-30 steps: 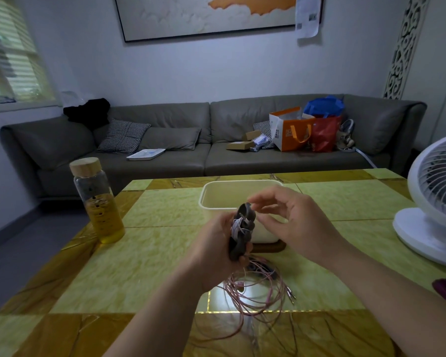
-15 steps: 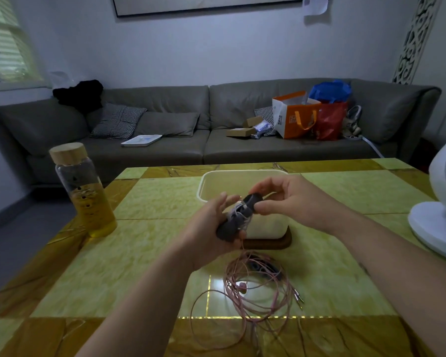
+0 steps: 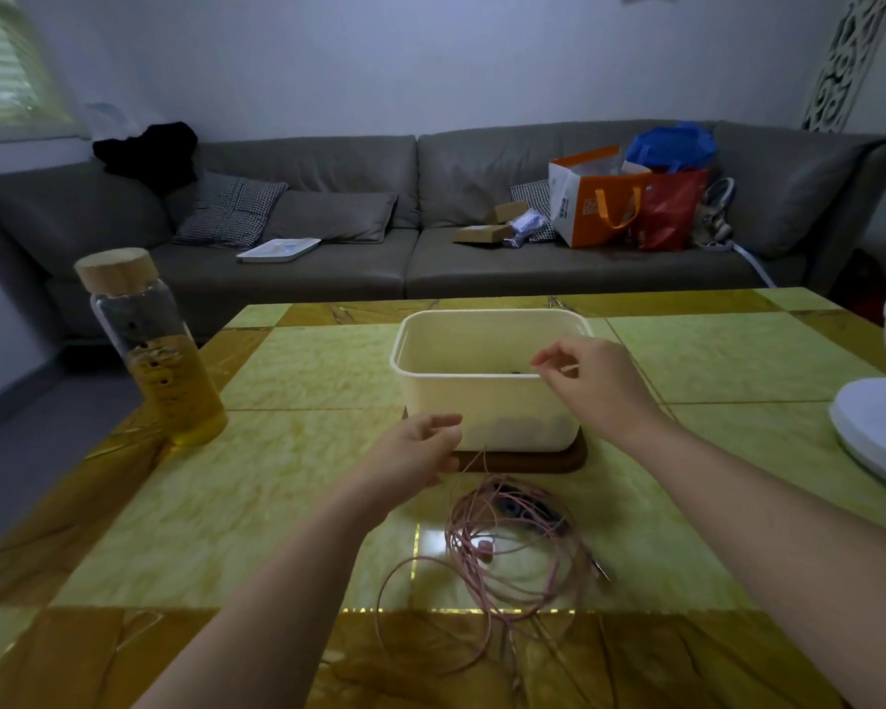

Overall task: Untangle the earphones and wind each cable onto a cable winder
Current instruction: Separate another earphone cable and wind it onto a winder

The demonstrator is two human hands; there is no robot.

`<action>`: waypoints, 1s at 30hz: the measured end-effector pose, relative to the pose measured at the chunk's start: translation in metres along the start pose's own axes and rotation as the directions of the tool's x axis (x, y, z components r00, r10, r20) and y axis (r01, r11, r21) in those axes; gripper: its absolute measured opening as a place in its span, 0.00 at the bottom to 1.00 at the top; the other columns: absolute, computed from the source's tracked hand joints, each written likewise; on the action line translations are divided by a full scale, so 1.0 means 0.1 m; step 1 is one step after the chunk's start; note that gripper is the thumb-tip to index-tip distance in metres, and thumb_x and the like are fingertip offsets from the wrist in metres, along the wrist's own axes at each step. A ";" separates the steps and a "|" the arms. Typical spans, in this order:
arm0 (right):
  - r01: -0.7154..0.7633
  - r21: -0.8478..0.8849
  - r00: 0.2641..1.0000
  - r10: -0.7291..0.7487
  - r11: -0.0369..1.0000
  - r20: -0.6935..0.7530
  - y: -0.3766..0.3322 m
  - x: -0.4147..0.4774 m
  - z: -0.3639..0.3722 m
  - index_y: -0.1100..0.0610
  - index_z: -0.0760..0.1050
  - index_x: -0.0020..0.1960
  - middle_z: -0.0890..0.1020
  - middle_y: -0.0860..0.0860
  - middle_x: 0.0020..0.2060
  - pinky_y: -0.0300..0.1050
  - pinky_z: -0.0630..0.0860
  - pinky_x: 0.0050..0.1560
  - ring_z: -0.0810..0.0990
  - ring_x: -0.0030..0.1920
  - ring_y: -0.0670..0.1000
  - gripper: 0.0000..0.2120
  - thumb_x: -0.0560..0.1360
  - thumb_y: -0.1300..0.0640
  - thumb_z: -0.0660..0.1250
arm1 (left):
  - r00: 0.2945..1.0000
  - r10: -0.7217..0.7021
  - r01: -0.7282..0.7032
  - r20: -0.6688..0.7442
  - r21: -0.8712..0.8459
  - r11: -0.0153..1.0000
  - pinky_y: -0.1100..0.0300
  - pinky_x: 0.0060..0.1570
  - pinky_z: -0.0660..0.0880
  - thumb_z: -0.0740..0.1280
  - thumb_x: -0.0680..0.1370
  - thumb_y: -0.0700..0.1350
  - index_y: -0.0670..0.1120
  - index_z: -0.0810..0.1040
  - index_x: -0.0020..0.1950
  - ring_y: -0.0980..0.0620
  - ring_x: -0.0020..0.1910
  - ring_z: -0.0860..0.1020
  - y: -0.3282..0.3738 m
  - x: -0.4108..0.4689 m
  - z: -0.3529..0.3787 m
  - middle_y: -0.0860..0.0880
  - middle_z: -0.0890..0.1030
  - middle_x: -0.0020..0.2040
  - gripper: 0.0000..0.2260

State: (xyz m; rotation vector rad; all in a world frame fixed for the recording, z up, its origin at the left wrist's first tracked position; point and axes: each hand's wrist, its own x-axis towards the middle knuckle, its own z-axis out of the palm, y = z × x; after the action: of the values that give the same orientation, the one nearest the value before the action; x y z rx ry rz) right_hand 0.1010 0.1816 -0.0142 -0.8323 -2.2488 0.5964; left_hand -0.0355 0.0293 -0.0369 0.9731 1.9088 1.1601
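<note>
Head view:
- Left hand (image 3: 410,455) hovering just in front of near wall of cream tub (image 3: 482,406); fingers loosely curled, gripping nothing.
- Right hand (image 3: 597,383) hanging over tub's near right rim; fingers relaxed, thumb and forefinger slightly apart, pinching nothing visible.
- Pink earphone cables (image 3: 502,550) lying tangled on table (image 3: 287,504), below and between both hands. One strand rising toward left fingertips, contact unclear.
- Small dark thing (image 3: 515,372) showing inside tub beside right hand, too small to identify.
- Tub sitting on wooden board (image 3: 558,463).
</note>
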 end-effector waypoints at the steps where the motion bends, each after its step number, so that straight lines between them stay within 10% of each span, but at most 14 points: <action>1: 0.019 0.002 1.000 -0.019 1.000 0.024 0.03 -0.09 0.00 0.55 0.81 0.52 0.78 0.45 0.42 0.24 0.66 0.38 0.76 0.43 0.42 0.06 0.77 0.60 0.67 | 0.999 0.018 -0.019 0.029 0.058 0.998 0.63 0.49 0.76 0.61 0.82 0.46 0.50 0.74 0.66 0.56 0.49 0.79 -0.05 -0.03 0.03 0.52 0.80 0.55 0.13; 9: -0.185 -0.202 0.854 0.259 0.962 0.452 0.48 -0.71 0.35 0.54 0.80 0.57 0.82 0.49 0.54 0.36 0.71 0.51 0.78 0.51 0.46 0.10 0.77 0.59 0.67 | 0.920 -0.050 -0.216 0.389 0.609 0.763 0.63 0.55 0.71 0.69 0.77 0.52 0.50 0.73 0.69 0.55 0.58 0.76 -0.30 -0.20 0.26 0.52 0.76 0.65 0.21; 17: -0.356 -0.228 0.723 0.422 0.906 0.546 0.46 -0.73 0.46 0.59 0.81 0.49 0.81 0.53 0.40 0.39 0.70 0.35 0.77 0.38 0.49 0.10 0.70 0.55 0.73 | 0.966 -0.001 -0.205 0.258 0.769 0.605 0.55 0.59 0.75 0.70 0.75 0.43 0.53 0.75 0.65 0.50 0.60 0.75 -0.62 -0.18 0.32 0.51 0.70 0.64 0.19; 20: -0.378 -0.247 0.772 0.451 0.892 0.448 0.47 -0.76 0.44 0.59 0.81 0.40 0.81 0.53 0.34 0.41 0.69 0.34 0.78 0.36 0.51 0.08 0.72 0.55 0.68 | 0.983 0.015 -0.157 0.181 0.803 0.576 0.53 0.55 0.76 0.67 0.78 0.46 0.52 0.76 0.60 0.49 0.56 0.77 -0.63 -0.18 0.33 0.51 0.73 0.61 0.11; 24: -0.277 -0.250 0.897 0.343 0.928 0.279 0.39 -0.78 0.35 0.56 0.80 0.56 0.83 0.52 0.51 0.40 0.72 0.43 0.79 0.46 0.52 0.11 0.77 0.58 0.62 | 0.993 0.065 -0.119 0.100 0.847 0.517 0.54 0.50 0.74 0.60 0.81 0.47 0.48 0.74 0.59 0.46 0.56 0.77 -0.62 -0.20 0.33 0.48 0.75 0.59 0.09; 30: -0.309 -0.007 0.890 0.292 0.951 0.351 0.34 -0.80 0.18 0.51 0.77 0.44 0.80 0.48 0.35 0.40 0.78 0.39 0.80 0.34 0.46 0.11 0.78 0.64 0.61 | 0.992 0.128 -0.094 0.015 0.762 0.640 0.54 0.53 0.75 0.60 0.80 0.44 0.49 0.73 0.58 0.48 0.56 0.76 -0.57 -0.23 0.24 0.49 0.78 0.57 0.08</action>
State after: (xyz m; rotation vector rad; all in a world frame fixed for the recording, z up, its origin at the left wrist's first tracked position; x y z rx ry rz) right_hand 0.1477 0.1461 -0.0802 -1.1373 -2.4221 1.0098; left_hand -0.0182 0.0005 -0.0936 1.5265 2.4564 0.3663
